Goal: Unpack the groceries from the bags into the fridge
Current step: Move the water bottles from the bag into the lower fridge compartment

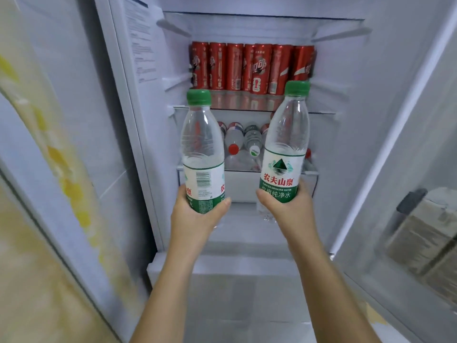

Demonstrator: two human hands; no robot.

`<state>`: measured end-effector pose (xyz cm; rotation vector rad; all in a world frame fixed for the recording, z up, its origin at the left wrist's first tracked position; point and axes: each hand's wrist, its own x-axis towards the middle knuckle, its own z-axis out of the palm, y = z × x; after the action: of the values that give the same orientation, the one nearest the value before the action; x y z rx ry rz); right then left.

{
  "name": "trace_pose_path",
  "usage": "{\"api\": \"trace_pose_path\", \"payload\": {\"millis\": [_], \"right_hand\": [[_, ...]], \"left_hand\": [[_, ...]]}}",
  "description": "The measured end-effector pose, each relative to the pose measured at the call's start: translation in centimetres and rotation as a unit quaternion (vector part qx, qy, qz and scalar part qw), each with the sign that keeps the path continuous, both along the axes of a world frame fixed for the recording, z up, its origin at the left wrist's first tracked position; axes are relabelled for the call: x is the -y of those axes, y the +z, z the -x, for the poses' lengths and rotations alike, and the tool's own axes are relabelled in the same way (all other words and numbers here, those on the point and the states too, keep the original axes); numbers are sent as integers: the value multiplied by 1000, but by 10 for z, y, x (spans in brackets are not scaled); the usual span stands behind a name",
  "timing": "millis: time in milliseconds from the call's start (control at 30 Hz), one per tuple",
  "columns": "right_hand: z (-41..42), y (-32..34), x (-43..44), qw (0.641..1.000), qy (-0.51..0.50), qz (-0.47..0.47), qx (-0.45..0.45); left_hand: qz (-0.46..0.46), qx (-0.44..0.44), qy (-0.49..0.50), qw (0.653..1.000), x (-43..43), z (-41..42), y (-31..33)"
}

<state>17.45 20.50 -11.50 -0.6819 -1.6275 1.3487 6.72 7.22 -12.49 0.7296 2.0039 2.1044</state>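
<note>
Since both water bottles are full and probably heavy, each is gripped low: the left bottle (202, 154) by fingers of the left hand (197, 214), the right bottle (284, 147) by the right hand (284, 206).

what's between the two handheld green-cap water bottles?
Head view: bare between left water bottle and right water bottle; lying bottles on the shelf show behind.

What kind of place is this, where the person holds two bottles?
Most likely a home kitchen, at an open fridge. Red cans stand in a row on its upper shelf, water bottles lie on the shelf below, and the left hand grips one green-capped bottle, the right hand a second bottle.
</note>
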Motion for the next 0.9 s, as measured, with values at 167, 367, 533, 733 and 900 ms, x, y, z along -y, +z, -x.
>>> {"api": "trace_pose_path", "payload": {"millis": [167,367,533,733,900], "right_hand": [[39,-13,-48,999,28,6,14],[65,-42,-80,998,44,20,25],[74,-75,-92,998,30,22,58],[83,-109,-94,994,4,44,96],[87,-129,-93,992,-8,54,116]], "left_hand": [[2,16,4,1000,-45,27,-11],[52,22,6,998,-79,55,-45],[92,22,-6,995,-102,65,-68],[127,43,-24,991,-115,74,-95],[152,67,-20,986,-118,84,-110]]}}
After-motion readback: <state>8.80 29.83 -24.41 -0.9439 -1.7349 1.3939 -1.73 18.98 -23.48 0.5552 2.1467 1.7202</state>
